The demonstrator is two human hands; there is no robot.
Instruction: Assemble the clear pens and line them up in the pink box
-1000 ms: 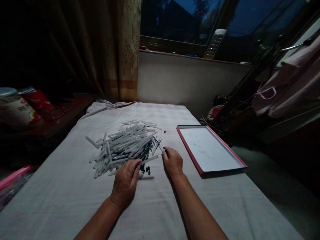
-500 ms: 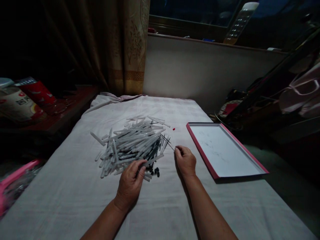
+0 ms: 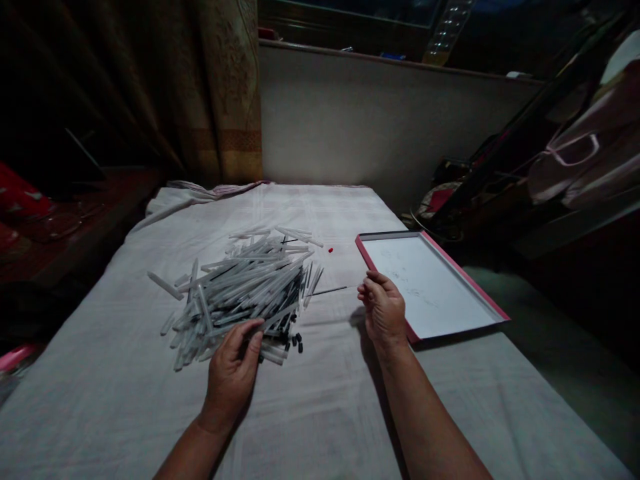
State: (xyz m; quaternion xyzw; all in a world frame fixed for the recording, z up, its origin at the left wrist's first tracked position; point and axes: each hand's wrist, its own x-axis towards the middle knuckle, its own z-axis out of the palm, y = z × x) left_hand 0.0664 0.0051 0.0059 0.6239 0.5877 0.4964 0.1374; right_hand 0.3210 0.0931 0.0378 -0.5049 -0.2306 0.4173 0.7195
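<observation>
My left hand (image 3: 231,368) is closed around one end of a translucent pen barrel (image 3: 280,318), which points right across the near side of the pile. My right hand (image 3: 384,308) pinches a thin pen refill (image 3: 327,291) by its pale end, with its dark length pointing left toward the pile. Between and beyond my hands lies a heap of translucent pen barrels (image 3: 235,280), with dark refills among them. Several small black pen plugs or caps (image 3: 299,341) lie at the heap's near right edge. Farther back sits a tiny red piece (image 3: 331,250).
A shallow box lid with pink-red sides (image 3: 465,275) and a white inside, holding several faint small items, lies right of my right hand. White cloth (image 3: 320,400) covers the table. A dark red side table (image 3: 95,220) stands left, a wall (image 3: 345,120) behind.
My right hand has lifted and moved right relative to the heap, drawing the refill away from it. My left hand still holds the barrel. The view has turned slightly right.
</observation>
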